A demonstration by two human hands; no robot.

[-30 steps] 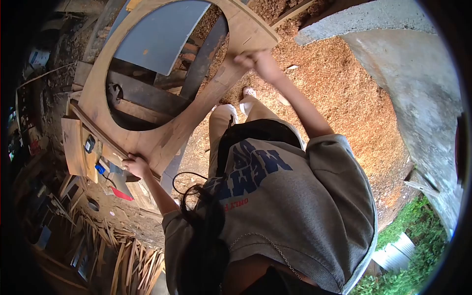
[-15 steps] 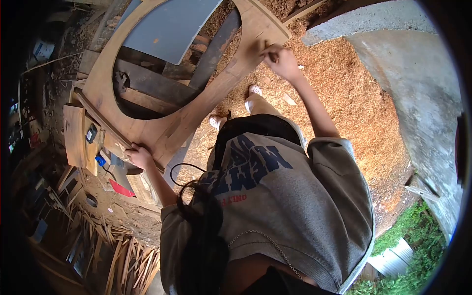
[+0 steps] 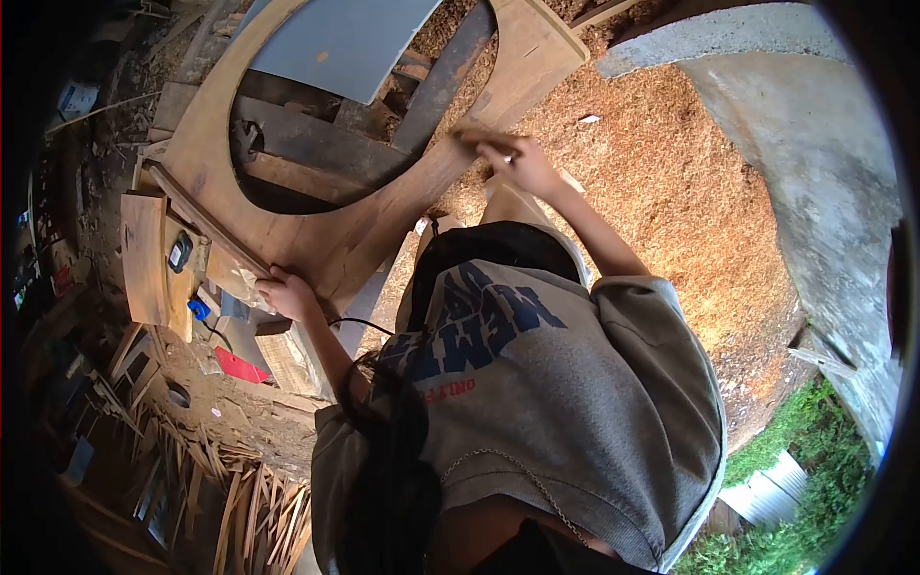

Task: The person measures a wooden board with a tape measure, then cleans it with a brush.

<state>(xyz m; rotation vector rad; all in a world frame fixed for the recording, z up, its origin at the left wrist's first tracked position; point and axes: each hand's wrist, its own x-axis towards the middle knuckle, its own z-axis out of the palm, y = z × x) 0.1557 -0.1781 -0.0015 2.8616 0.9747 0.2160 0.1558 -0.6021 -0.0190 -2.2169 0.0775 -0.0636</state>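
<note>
A large wooden panel (image 3: 331, 251) with a big oval opening lies across the upper left, over dark planks. My left hand (image 3: 287, 293) grips the panel's near edge, by a narrow wooden strip (image 3: 213, 222) along its left side. My right hand (image 3: 525, 166) is closed on a small brown piece (image 3: 494, 142), blurred by motion, which rests against the panel's narrow part beside the opening. What that piece is exactly cannot be made out.
A grey sheet (image 3: 335, 43) shows through the opening. Wood shavings (image 3: 671, 192) cover the ground at right, beside a concrete wall (image 3: 795, 144). Left are a tape measure (image 3: 179, 251), a blue object (image 3: 198, 309), a red piece (image 3: 240, 365) and thin wood strips (image 3: 259, 513).
My right hand has moved left and down along the panel with the brown piece. The panel sits slightly higher and further right in view. My left hand still holds its edge.
</note>
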